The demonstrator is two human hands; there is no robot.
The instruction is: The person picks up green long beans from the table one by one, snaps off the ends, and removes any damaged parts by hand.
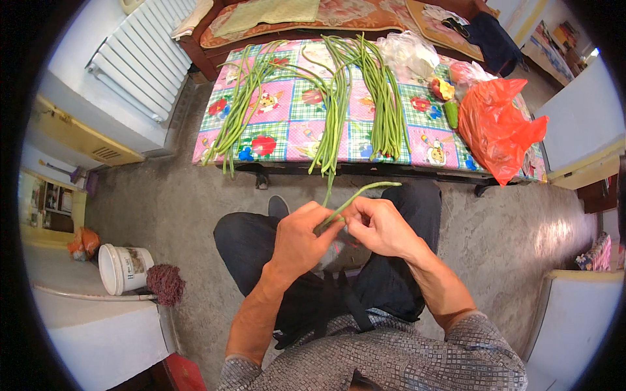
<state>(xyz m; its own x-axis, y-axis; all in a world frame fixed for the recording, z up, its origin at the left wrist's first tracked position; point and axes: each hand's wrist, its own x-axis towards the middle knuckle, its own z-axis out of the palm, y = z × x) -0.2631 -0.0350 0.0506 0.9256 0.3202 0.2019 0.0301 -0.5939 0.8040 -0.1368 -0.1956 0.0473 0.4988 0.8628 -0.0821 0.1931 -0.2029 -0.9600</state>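
Observation:
Long green beans are pinched between my two hands above my lap. My left hand [304, 239] is closed around a green bean [364, 189], whose free end points to the upper right. Close beside it, the fingertips of my right hand [384, 227] meet the bean stems; the exact grip there is partly hidden by the fingers. On the table ahead lie three bundles of yardlong beans: a loose one at the left [239, 112], one in the middle [332, 112] with ends hanging over the near edge, and a thick one at the right [386, 107].
The low table [274, 155] has a patterned cover. At its right are a red plastic bag [496, 127], a cucumber piece [451, 115], a peach-like fruit [441, 89] and a clear plastic bag [408, 53]. A white bucket [122, 269] and a mop head [166, 284] are at the left.

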